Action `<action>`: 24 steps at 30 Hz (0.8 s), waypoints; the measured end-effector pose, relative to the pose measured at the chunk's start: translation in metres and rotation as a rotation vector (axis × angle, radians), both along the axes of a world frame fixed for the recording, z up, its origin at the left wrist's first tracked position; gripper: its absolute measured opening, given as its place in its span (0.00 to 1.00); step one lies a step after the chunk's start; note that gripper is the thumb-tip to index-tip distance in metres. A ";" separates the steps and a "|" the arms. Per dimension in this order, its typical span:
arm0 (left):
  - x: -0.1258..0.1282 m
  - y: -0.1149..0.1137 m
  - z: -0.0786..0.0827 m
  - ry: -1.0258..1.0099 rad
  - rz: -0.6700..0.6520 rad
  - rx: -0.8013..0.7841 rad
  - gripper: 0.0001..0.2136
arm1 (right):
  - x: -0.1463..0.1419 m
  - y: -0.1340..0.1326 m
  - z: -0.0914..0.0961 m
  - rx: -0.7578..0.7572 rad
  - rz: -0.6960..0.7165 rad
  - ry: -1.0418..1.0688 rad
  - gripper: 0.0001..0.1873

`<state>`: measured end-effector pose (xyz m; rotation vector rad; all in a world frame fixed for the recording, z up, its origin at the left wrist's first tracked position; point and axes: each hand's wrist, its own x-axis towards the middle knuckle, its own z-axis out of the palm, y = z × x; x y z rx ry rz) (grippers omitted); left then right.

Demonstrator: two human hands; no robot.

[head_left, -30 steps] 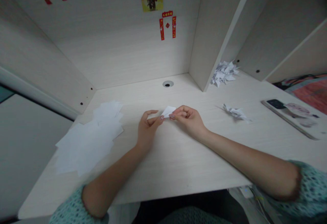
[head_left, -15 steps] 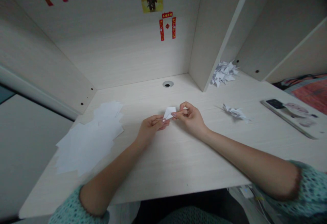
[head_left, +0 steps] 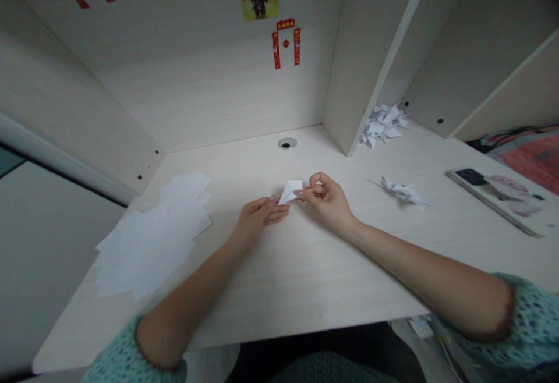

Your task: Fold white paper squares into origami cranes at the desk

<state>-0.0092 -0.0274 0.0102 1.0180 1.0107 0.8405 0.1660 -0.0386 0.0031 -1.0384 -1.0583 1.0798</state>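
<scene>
Between my two hands, above the middle of the desk, is a small folded piece of white paper (head_left: pixel 292 190) with a diagonal crease across it. My right hand (head_left: pixel 325 197) pinches its right edge between thumb and forefinger. My left hand (head_left: pixel 261 215) is closed on its lower left corner, thumb on top and the other fingers underneath. On the left of the desk lies a spread stack of white paper squares (head_left: pixel 151 249). A few folded paper pieces (head_left: pixel 402 191) rest to the right of my right hand.
A heap of folded paper (head_left: pixel 382 126) sits behind the upright divider (head_left: pixel 371 68). A phone in a printed case (head_left: pixel 502 199) lies at the right. The desk (head_left: pixel 271 290) has a round cable hole (head_left: pixel 287 144) near the back panel.
The folded paper has shifted slightly up and right with my right hand. My left thumb has slid back toward the left, baring more of the paper's lower corner.
</scene>
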 end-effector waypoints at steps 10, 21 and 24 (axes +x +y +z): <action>0.001 -0.001 -0.001 0.148 -0.030 0.119 0.13 | 0.000 0.000 0.001 -0.036 0.004 0.027 0.23; 0.003 -0.008 0.006 0.233 -0.080 0.257 0.15 | -0.001 0.000 0.000 -0.009 0.023 0.039 0.22; 0.003 -0.008 0.002 0.239 -0.106 0.233 0.15 | -0.001 -0.003 0.002 0.030 0.018 -0.064 0.20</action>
